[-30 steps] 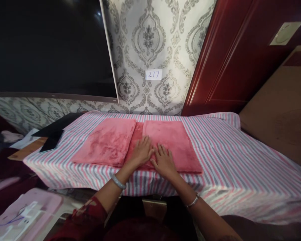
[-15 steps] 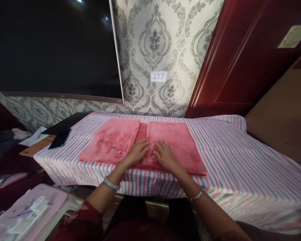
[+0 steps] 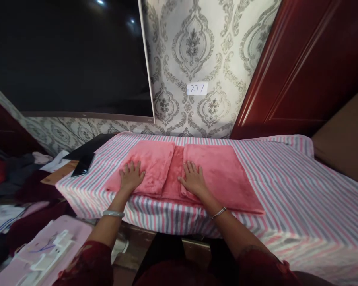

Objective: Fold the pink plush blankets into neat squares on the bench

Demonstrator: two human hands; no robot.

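Observation:
A pink plush cloth [image 3: 223, 174] lies on the table, its two ends folded in toward the middle with a narrow darker strip showing between them. My left hand [image 3: 131, 178] rests flat on the left folded panel, fingers spread. On the inner edge of the right panel lies my right hand [image 3: 193, 178], also flat with the fingers apart. Neither hand grips the cloth. A striped tablecloth [image 3: 289, 190] in pink, grey and white is spread beneath it.
Left of the cloth lies a dark phone-like slab [image 3: 83, 165] by the table's corner. A large black screen [image 3: 68, 59] and a paper marked 277 [image 3: 197, 88] are on the back wall. At lower left stands a pink surface with a white power strip [image 3: 49, 254].
My left hand has moved left, from the middle gap onto the left panel. My right hand stays near the right panel's inner edge, now flatter. The view has shifted slightly.

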